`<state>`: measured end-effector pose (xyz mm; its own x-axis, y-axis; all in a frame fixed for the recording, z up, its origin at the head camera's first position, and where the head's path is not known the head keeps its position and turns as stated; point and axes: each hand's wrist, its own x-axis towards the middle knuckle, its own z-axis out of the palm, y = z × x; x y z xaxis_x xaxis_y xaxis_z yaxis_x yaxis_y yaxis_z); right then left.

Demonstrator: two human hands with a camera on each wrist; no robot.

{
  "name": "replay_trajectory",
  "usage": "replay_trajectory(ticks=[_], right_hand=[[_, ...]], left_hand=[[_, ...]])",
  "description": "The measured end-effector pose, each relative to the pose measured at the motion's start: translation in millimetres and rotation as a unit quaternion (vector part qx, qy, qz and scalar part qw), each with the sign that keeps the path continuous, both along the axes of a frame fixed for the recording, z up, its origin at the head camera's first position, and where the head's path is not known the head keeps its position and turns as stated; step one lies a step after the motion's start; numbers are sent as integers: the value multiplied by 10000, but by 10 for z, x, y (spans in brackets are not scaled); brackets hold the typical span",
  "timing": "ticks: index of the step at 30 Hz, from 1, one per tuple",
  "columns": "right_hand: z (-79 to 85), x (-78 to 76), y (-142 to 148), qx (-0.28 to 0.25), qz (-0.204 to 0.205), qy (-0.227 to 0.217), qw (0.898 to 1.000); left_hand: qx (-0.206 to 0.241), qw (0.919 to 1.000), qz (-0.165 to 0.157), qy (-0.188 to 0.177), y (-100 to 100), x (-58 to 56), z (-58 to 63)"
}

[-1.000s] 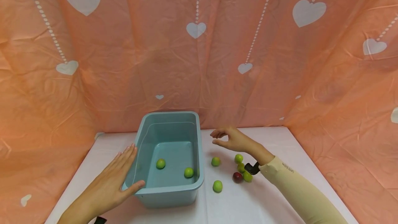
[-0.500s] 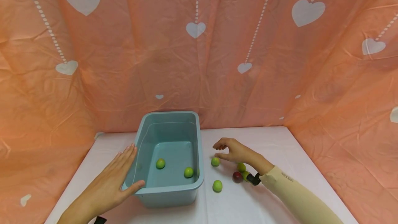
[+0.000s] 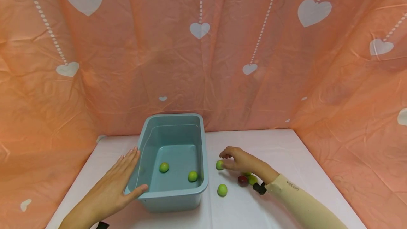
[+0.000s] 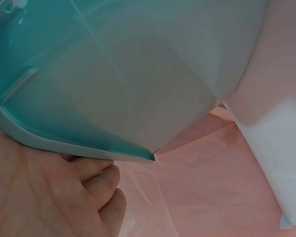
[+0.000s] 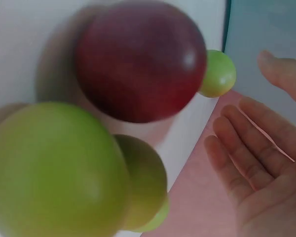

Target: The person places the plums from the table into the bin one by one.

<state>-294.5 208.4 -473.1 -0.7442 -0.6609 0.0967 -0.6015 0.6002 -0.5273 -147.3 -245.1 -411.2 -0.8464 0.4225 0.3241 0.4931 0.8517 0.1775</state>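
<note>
My left hand [image 3: 109,186] rests with straight fingers along the left rim of a blue-grey plastic tub [image 3: 171,194]; in the left wrist view its palm [image 4: 44,192] lies against the rim. Inside the tub are two small round green fruits. My right hand [image 3: 243,160] is over the table right of the tub, fingers loosely bent and thumb apart. Nothing is held. Its thumb overlaps a green fruit [image 3: 219,165] in the head view; contact cannot be told. In the right wrist view that fruit [image 5: 219,74] sits beyond the fingertips.
Under my right wrist are a dark red plum-like fruit [image 3: 243,181] and green fruits [image 3: 252,180], partly hidden by the hand. Another green fruit [image 3: 222,190] lies nearer, beside the tub. White cloth [image 3: 270,207] covers the table; a pink curtain [image 3: 165,63] with hearts hangs behind.
My right hand has come down and slightly nearer, towards the green fruit beside the tub, and now covers part of the cluster. The left hand, tub and fruits stay in place.
</note>
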Motion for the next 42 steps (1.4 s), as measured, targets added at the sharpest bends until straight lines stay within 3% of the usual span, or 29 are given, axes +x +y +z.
replay_trajectory(ticks=[8,20,42], right_hand=[[-36,6,-9,246,-183,43,9995],[-121,-51,-62,439,-144,264,9986],[-135,-67,-108,538,-278,287,9978]], left_hand=[[-13,9999,-32,100,-7,-1,-6],[-40,10000,-22,74,-6,-13,-7],[-20,9999,-24,133,-1,-12,-23]])
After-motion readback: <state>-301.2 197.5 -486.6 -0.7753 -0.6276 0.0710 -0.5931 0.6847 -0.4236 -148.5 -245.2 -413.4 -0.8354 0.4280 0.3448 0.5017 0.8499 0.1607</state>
